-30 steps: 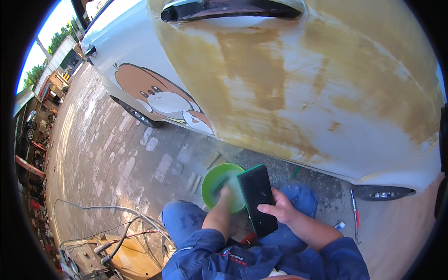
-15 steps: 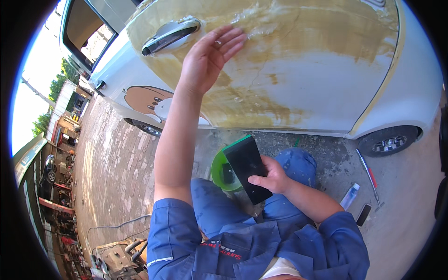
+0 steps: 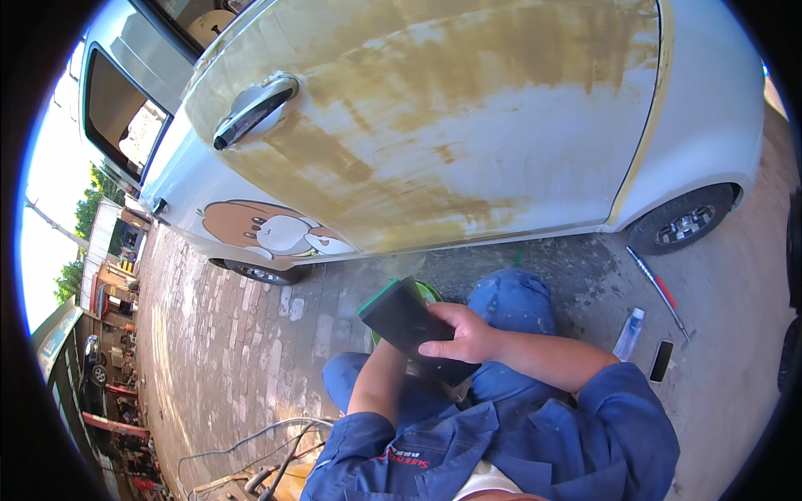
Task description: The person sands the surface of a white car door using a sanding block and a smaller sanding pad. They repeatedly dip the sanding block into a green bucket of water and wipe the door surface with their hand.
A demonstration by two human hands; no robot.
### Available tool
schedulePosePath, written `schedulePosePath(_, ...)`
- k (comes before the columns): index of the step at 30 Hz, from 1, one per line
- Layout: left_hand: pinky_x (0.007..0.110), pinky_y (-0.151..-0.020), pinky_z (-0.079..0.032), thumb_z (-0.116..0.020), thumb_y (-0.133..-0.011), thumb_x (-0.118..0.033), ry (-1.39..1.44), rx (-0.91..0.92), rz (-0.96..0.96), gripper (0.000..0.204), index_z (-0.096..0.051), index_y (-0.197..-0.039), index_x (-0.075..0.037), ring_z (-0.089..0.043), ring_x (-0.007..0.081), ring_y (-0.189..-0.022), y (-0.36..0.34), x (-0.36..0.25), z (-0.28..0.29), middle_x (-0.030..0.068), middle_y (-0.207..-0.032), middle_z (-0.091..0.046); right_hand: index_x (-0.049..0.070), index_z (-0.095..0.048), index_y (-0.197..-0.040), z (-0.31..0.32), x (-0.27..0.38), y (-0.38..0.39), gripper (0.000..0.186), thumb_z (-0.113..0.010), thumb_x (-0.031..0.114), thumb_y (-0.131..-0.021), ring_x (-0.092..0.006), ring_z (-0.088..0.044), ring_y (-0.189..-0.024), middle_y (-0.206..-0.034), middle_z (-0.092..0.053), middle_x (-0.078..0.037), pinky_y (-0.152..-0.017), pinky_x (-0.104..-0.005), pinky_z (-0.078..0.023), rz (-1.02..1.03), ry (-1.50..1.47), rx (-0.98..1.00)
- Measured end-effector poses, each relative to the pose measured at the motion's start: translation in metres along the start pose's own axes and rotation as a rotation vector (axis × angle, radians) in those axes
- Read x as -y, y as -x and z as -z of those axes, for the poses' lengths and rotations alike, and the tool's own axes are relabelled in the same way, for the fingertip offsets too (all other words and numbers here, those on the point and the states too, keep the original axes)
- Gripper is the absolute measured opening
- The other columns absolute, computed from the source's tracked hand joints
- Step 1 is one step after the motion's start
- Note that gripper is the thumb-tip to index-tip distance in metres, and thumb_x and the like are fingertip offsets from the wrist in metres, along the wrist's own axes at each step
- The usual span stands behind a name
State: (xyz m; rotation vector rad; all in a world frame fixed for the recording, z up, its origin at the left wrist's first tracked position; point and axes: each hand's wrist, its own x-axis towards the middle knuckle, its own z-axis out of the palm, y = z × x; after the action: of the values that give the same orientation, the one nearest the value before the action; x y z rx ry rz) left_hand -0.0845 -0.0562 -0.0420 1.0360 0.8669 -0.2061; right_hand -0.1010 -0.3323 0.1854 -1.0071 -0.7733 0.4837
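My right hand (image 3: 464, 332) grips a black sanding block (image 3: 396, 314) with a green edge, thumb on its upper face. The block is held tilted above my lap. My left forearm (image 3: 378, 382) reaches behind the block toward a green bowl (image 3: 431, 291); the left hand itself is hidden there, and so is most of the bowl. Beyond my knees stands a white car door (image 3: 551, 167) smeared with yellowish-brown patches, especially over its upper part and lower left. The door handle (image 3: 257, 111) sits at the left, with pale residue around it.
A red-handled metal tool (image 3: 662, 288), a clear bottle (image 3: 629, 334) and a phone (image 3: 662, 361) lie on the ground at my right. The car's wheel (image 3: 681, 219) is beyond them. Cables (image 3: 251, 442) and a wooden-looking object lie at the lower left.
My left hand has come down from the door to behind the block, near the bowl. The block has moved slightly left and now covers more of the bowl. The view has shifted.
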Motion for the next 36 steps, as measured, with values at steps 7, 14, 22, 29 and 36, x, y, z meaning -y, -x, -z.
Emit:
schedulePosePath(7,0.040,-0.085,-0.056,-0.052,-0.101,-0.020,0.158,-0.102,0.058,0.022,-0.063,-0.111,-0.004,-0.068,0.0257,-0.092,-0.055,0.095,0.043,0.0121,-0.100,-0.069,-0.002,-0.061,-0.124,0.002,-0.025,-0.017,0.052,-0.081,0.029,-0.087,-0.0264,-0.065,-0.105,-0.114,-0.067,-0.016,-0.091,-0.0391,-0.052,-0.054,0.090,-0.021)
schedulePosePath(14,0.040,-0.085,-0.057,-0.051,-0.101,-0.021,0.267,-0.119,0.053,0.024,-0.064,-0.111,-0.004,-0.068,0.0256,-0.093,-0.079,0.113,0.064,0.0138,-0.102,-0.069,-0.002,-0.062,-0.118,0.007,-0.034,-0.026,0.050,-0.081,0.031,-0.087,-0.0261,-0.063,-0.097,-0.105,-0.065,-0.016,-0.084,-0.0391,-0.051,-0.057,0.076,-0.007)
schedulePosePath(22,0.040,-0.085,-0.057,-0.051,-0.101,-0.022,0.637,0.543,0.008,0.026,-0.065,-0.111,-0.003,-0.068,0.0256,-0.095,-0.028,-0.040,-0.014,0.0157,-0.105,-0.070,-0.002,-0.062,-0.121,0.002,-0.024,-0.028,0.050,-0.081,0.030,-0.087,-0.0267,-0.065,-0.099,-0.106,-0.067,-0.017,-0.088,-0.0392,-0.052,0.042,0.104,0.005)
schedulePosePath(29,0.049,-0.124,-0.031,-0.040,-0.109,-0.028,-0.046,1.043,-0.618,0.055,-0.041,-0.146,0.012,-0.038,0.0400,-0.149,0.179,-0.281,-0.197,0.0307,-0.155,-0.042,0.000,-0.062,-0.120,-0.004,-0.007,-0.020,0.041,-0.079,0.019,-0.088,-0.0160,-0.062,-0.101,-0.108,-0.067,-0.008,-0.090,-0.0346,-0.050,0.018,-0.147,0.059)
schedulePosePath(36,0.041,-0.094,-0.053,-0.053,-0.104,-0.022,-0.150,0.416,-0.365,0.035,-0.060,-0.127,0.004,-0.067,0.0304,-0.110,0.133,-0.196,-0.115,0.0189,-0.116,-0.069,0.000,-0.059,-0.123,-0.008,-0.014,-0.019,0.040,-0.078,0.017,-0.091,-0.0129,-0.061,-0.100,-0.108,-0.066,-0.005,-0.090,-0.0334,-0.051,-0.006,-0.057,-0.110)
